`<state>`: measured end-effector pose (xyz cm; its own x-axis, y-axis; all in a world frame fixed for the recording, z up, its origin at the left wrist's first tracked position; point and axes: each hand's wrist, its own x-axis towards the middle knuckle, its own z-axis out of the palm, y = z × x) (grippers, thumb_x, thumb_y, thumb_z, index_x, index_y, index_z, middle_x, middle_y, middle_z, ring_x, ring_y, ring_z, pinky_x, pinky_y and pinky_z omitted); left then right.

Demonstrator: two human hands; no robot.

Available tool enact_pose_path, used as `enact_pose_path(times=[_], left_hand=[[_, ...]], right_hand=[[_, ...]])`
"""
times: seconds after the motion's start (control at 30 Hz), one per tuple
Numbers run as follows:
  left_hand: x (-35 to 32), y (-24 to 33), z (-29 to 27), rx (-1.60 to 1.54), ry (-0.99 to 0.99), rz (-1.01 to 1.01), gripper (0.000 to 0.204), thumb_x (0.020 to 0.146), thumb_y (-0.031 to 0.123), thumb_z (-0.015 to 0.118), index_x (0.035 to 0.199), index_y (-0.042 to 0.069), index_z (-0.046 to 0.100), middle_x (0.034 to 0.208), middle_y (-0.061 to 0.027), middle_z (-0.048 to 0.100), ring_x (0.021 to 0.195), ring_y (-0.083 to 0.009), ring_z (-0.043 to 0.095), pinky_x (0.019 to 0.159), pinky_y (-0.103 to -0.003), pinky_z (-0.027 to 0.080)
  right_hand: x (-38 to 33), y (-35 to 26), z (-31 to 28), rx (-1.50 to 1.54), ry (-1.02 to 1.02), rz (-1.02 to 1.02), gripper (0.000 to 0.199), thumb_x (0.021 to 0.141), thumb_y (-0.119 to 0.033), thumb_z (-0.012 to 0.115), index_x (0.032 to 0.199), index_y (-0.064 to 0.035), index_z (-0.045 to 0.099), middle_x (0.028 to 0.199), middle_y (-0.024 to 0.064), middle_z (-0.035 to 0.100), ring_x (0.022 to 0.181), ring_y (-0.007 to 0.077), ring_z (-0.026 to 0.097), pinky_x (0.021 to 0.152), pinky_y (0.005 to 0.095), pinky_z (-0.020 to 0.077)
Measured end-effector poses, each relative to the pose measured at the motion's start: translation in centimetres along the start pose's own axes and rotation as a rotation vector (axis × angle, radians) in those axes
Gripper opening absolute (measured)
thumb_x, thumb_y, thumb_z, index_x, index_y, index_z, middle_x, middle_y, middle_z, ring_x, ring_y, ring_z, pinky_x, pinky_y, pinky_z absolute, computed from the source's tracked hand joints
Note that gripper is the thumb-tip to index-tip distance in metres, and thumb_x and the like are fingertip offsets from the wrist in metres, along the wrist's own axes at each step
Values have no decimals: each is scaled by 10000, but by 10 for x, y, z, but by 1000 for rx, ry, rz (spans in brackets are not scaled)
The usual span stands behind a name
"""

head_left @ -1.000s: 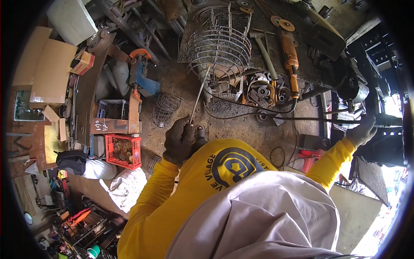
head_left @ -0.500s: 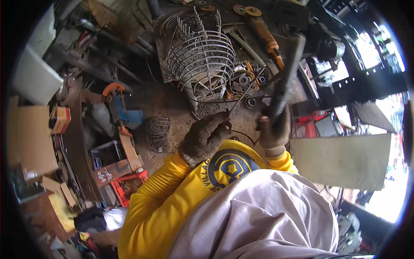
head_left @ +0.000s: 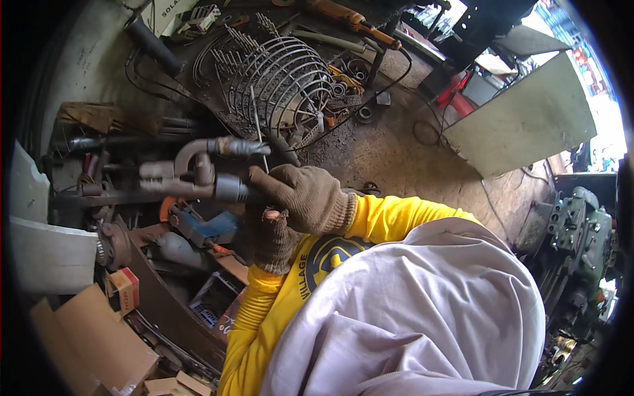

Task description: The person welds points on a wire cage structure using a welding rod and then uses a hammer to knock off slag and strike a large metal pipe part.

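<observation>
My gloved right hand is closed round the dark handle of a welding electrode holder, whose blurred jaws point left. Below and partly behind it is my gloved left hand, fingers curled in and a bare fingertip poking through the worn glove. A thin grey welding rod stands up from behind the gloves. Its lower end is hidden, but it seems to be in my left hand. Beyond the hands, a domed cage of bent metal rods rests on a dark surface.
An orange-bodied grinder lies at the far side, with bearings and rings near the cage. A pale panel leans at the right. Cardboard boxes and a blue clamp-like tool sit at the left. A green-grey machine stands at the right edge.
The view has turned, so the surroundings have swung round. My right hand has come across to my left hand, and the electrode holder has swung from pointing away to pointing left.
</observation>
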<state>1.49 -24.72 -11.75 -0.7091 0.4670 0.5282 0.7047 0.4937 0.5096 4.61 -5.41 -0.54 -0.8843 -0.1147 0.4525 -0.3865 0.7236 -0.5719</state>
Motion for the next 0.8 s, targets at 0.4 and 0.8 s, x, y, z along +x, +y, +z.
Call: enact_pose_path(times=[0.4, 0.8], left_hand=[[2, 34, -26, -715, 242, -608, 649, 945, 415, 708, 1376, -1, 457, 1230, -113, 611, 1115, -218, 594, 928, -346, 508], [-10, 89, 1, -678, 152, -688, 454, 900, 373, 695, 1153, 16, 571, 1039, -115, 667, 924, -203, 635, 812, -330, 537]], right_hand=[[-43, 44, -28, 943, 169, 421, 354, 934, -221, 713, 1205, -1, 654, 1107, 174, 689, 952, 294, 704, 835, 393, 564], [-60, 5, -187, 1153, 231, -667, 341, 947, -265, 746, 1118, 26, 699, 913, 125, 717, 833, 232, 689, 725, 334, 557]])
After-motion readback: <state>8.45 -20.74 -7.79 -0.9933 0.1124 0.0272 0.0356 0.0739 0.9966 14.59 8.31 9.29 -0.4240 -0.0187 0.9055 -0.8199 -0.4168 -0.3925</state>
